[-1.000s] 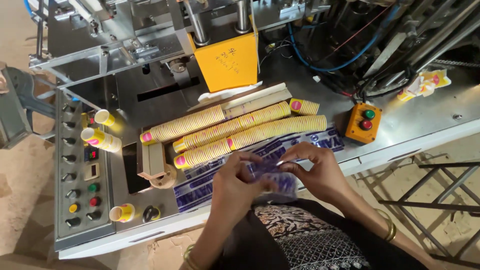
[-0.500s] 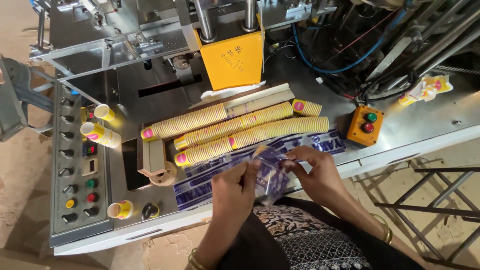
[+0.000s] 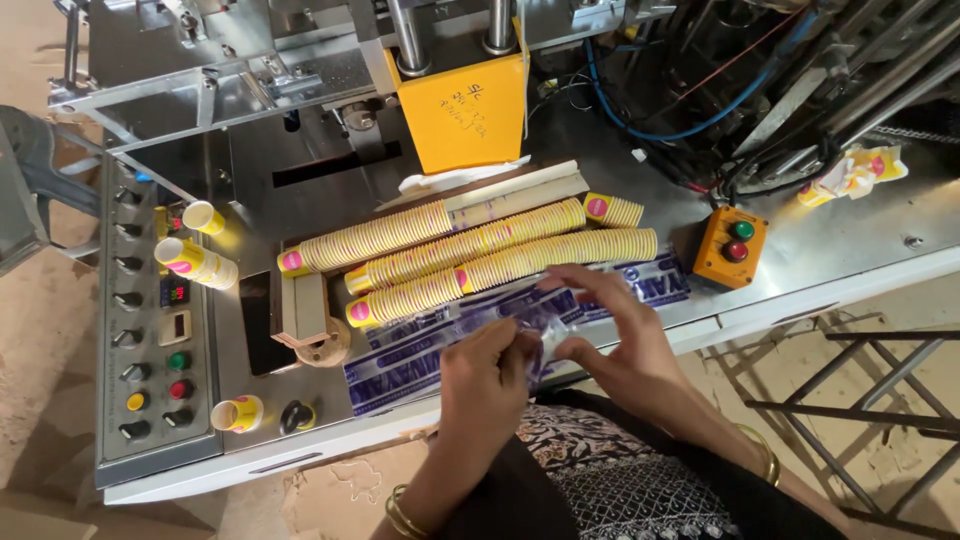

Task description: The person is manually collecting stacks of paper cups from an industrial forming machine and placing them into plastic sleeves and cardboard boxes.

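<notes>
Looking down from the head camera, both hands work at the near edge of a metal machine table. The left hand pinches one end of a clear plastic sleeve printed in blue, thumb and fingers closed on the film. The right hand grips the same sleeve from the other side, its fingers curled over the top of the film and the thumb beneath (the sleeve is crumpled between the two hands, so its open end cannot be made out). A flat pile of the same printed sleeves lies on the table under and to the left of the hands.

Just beyond the hands lie three long stacks of yellow paper cups on their sides, side by side, with a short stack at their far right end. An orange button box with a green and a red button sits to the right of the stacks. A grey control panel with knobs and coloured buttons runs along the left, with loose cups beside it. A yellow guard stands on the machine behind the stacks.
</notes>
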